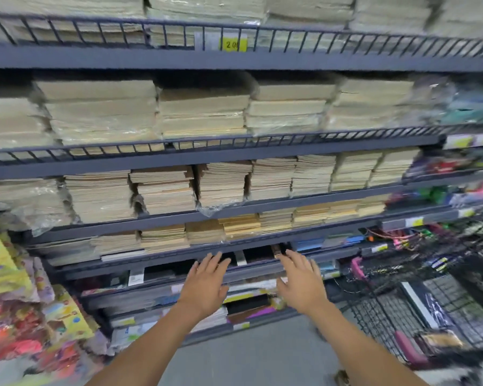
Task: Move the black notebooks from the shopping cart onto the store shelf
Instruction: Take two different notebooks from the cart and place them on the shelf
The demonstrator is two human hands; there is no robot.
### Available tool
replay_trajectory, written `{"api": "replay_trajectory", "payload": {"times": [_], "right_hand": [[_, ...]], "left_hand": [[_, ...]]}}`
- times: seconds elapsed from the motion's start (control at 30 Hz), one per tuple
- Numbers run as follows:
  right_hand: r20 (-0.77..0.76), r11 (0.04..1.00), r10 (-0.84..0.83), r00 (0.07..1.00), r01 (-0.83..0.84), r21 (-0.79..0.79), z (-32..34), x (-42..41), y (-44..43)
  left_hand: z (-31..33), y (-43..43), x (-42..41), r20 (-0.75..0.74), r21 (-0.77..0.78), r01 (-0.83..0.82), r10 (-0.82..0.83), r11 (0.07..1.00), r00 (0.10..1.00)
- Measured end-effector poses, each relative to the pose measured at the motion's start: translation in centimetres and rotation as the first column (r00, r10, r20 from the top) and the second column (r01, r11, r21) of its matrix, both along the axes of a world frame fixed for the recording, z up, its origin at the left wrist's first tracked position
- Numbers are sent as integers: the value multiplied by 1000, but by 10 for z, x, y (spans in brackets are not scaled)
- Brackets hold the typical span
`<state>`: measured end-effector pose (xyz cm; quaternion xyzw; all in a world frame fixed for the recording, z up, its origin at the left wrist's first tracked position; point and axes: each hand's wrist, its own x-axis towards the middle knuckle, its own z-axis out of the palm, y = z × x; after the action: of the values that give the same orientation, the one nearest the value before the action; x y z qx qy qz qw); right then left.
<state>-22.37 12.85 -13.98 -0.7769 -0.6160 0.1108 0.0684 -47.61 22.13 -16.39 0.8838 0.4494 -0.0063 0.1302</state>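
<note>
Black notebooks lie in a dark row on a low shelf of the grey store rack, straight ahead. My left hand and my right hand are both stretched toward that row, palms down, fingers spread, holding nothing. Their fingertips end just at the shelf's front edge. The wire shopping cart stands at the lower right, with a dark plastic-wrapped pack lying in its basket. The frame is blurred by motion.
Higher shelves hold tall stacks of beige wrapped paper goods behind low rails. Colourful packets hang at the left. Pens and small bright items fill the shelves at the right. Grey floor lies below my arms.
</note>
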Motion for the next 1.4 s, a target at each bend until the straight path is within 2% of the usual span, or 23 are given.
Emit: {"api": "replay_trajectory", "payload": {"times": [0.3, 0.5, 0.77, 1.07, 1.4], "right_hand": [[67, 978, -195, 979, 188, 95, 7, 140, -128], [69, 947, -315, 947, 309, 81, 12, 250, -221], [83, 885, -464, 882, 456, 94, 10, 367, -313], [71, 848, -528, 846, 520, 102, 3, 471, -338], [50, 829, -558, 828, 559, -2, -25, 602, -292]], "left_hand": [[11, -74, 163, 20, 143, 190, -195, 971, 981], [-6, -141, 297, 59, 126, 288, -296, 950, 953], [-15, -217, 439, 34, 121, 422, -428, 899, 903], [-33, -228, 564, 5, 41, 480, -481, 876, 877], [-82, -182, 706, 23, -108, 468, -468, 877, 883]]}}
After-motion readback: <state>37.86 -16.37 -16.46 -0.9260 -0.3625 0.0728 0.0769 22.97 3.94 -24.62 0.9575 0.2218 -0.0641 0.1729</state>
